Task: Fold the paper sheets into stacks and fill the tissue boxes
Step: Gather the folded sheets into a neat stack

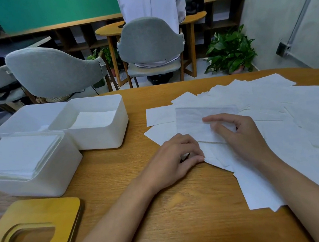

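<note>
Yellow lid (46, 211) partly out of frame

Kind of place: a shared office lounge or café-style workroom.
Worktop: a rounded light wooden table (164, 209) lies under the fingers (216, 119) of the right hand (242, 133), strewn with white paper sheets (292, 116).
Seating: grey upholstered shell chairs on wooden legs (55, 70) stand beyond the fingertips and to their left.
Second table: farther beyond the fingertips a round wooden table (106, 31), a person in a pale shirt (150, 1) seated at it, back turned.
Walls: a teal-green painted wall (54, 9) far beyond the fingers; along its foot a low wooden cubbyhole shelf (75, 37) with a black bag (194, 2) on top.
Greenery: a leafy green potted plant (230, 52) on the floor, beyond and right of the fingers.
</note>
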`<action>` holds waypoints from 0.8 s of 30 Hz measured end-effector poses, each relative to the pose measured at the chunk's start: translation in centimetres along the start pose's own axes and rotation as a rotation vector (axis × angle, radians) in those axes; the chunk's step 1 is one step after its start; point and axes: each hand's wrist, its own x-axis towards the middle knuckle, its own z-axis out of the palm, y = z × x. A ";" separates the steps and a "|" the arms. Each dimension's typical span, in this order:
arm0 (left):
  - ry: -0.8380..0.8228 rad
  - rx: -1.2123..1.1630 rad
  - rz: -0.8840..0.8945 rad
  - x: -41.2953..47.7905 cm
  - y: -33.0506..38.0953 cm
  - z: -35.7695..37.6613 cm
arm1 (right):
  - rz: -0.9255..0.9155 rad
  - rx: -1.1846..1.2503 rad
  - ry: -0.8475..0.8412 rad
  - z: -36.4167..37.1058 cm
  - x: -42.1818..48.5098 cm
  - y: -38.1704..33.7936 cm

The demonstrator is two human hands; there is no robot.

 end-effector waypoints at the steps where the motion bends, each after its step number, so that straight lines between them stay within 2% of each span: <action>1: 0.033 -0.006 -0.001 0.0 0.0 -0.1 | -0.001 0.002 -0.019 0.0 0.0 -0.2; 10: 0.453 -0.307 -0.187 0.3 -0.1 -1.3 | -0.059 0.119 -0.183 -0.2 -0.5 -0.6; 14: 0.475 -0.360 -0.263 0.4 -0.5 -1.5 | -0.006 0.158 -0.243 0.3 -0.8 -0.7; 20: 0.455 -0.393 -0.277 0.5 -0.6 -1.6 | 0.096 0.163 -0.140 1.1 -1.1 -1.3; 24: 0.526 -0.471 -0.287 0.5 -0.3 -1.5 | 0.140 0.182 -0.103 1.1 -1.1 -1.0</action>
